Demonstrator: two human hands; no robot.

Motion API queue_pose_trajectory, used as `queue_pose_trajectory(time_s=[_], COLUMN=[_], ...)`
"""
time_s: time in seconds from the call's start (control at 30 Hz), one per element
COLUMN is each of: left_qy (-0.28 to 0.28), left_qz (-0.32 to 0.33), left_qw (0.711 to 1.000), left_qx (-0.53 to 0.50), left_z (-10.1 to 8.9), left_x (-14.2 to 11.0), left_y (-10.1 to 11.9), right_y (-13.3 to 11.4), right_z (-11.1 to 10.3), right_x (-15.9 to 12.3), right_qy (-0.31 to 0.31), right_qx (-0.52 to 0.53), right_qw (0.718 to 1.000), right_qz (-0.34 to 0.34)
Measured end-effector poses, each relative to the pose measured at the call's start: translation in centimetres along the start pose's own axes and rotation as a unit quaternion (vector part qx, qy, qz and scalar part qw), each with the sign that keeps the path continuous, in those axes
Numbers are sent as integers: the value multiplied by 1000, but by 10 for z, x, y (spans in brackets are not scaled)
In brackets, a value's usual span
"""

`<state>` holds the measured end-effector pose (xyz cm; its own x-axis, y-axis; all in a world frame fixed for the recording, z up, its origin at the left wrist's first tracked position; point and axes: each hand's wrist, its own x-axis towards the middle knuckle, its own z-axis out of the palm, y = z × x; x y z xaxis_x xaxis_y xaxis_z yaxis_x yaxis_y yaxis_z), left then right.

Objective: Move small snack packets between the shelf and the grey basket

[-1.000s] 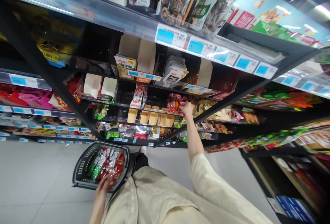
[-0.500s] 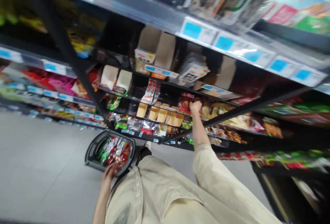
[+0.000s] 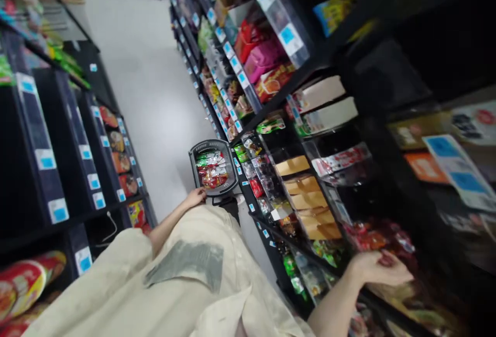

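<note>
A dark grey shopping basket [image 3: 194, 169] stands low ahead, with red, green and silver snack packets [image 3: 212, 170] inside. My left hand [image 3: 197, 196] is at its near left rim, fingers loosely stretched toward the packets; I cannot tell whether they touch the rim. On the shelf at lower right lie red shiny packets [image 3: 377, 236]. Right beside them is my right hand [image 3: 387, 271], its fingers curled in. A small reddish patch shows between the fingers, too blurred to name.
Tan cardboard boxes [image 3: 310, 200] and a red-and-white packet [image 3: 343, 160] fill nearby shelf rows. A dark slanting post [image 3: 284, 89] crosses in front of the right shelves. Another dark rack [image 3: 70, 130] lines the left side, and grey floor [image 3: 155, 78] runs between them.
My view has swung left, bringing the aisle and left rack into sight. The right hand stays by the red packets, now seen from the side; the left hand stays by the basket.
</note>
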<state>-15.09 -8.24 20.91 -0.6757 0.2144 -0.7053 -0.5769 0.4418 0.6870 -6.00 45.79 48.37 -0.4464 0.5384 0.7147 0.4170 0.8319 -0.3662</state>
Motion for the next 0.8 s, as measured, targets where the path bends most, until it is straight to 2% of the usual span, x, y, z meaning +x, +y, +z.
queue_pose_trajectory(time_s=[0.07, 0.1, 0.2, 0.3, 0.4, 0.5, 0.57, 0.63, 0.73, 0.8], left_qy=[6, 9, 17, 26, 37, 49, 54, 60, 67, 72], left_qz=[-17, -26, -52, -70, -86, -104, -115, -127, -145, -158], left_qw=[1000, 999, 996, 994, 992, 991, 990, 989, 986, 984], left_qx=[19, 30, 65, 83, 81, 70, 62, 54, 45, 43], left_z=[-2, -2, 2, 11, 21, 30, 35, 41, 49, 52], left_x=[-3, -3, -2, 1, 1, 0, 1, 3, 12, 22], left_y=[-16, -23, -38, -49, -57, -65, -69, -72, -72, -71], right_y=[-13, -20, -48, -83, -119, -152, -170, -183, -188, -182], right_z=[10, 16, 36, 59, 87, 117, 134, 147, 163, 176], right_x=[-5, -6, -3, 0, -4, -21, -43, -71, -119, -150], right_qy=[82, 87, -19, -101, -154, -261, -357, -466, -637, -724], right_qx=[25, 29, 34, 65, 106, 152, 193, 235, 255, 229], right_qw=[996, 995, 989, 963, 943, 907, 864, 800, 665, 582], right_qz=[-14, -35, -144, -241, -276, -292, -297, -296, -296, -291])
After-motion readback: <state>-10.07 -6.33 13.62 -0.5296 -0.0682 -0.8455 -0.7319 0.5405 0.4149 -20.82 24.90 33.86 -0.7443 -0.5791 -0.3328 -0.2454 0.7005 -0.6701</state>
